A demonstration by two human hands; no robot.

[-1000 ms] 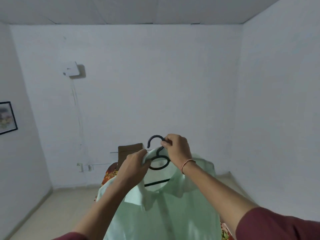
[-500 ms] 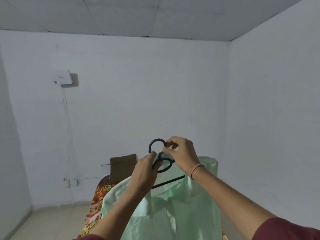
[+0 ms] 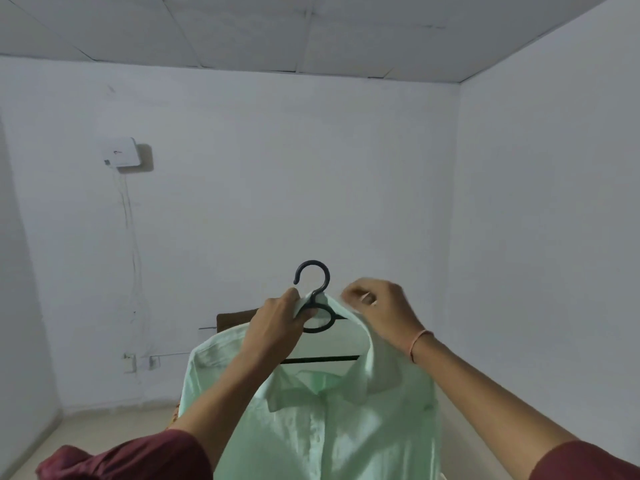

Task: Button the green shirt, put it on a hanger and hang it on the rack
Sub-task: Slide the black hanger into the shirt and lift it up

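The pale green shirt [image 3: 332, 424] hangs in front of me on a black plastic hanger [image 3: 313, 275], its front placket closed and collar up. The hanger's hook stands free above the collar, and its crossbar shows through the neck opening. My left hand [image 3: 277, 327] grips the hanger's neck loop together with the collar's left edge. My right hand [image 3: 377, 306] pinches the collar fabric at the right of the hook. No rack is in view.
White walls close the room ahead and to the right. A white box [image 3: 119, 152] with cables is fixed to the far wall at the left. A brown board [image 3: 235, 315] and a strip of patterned cloth [image 3: 175, 414] show behind the shirt.
The shirt and hanger have been lifted and turned more square to me. My right hand left the hook and now holds the collar's right side. The view tilted up toward the ceiling.
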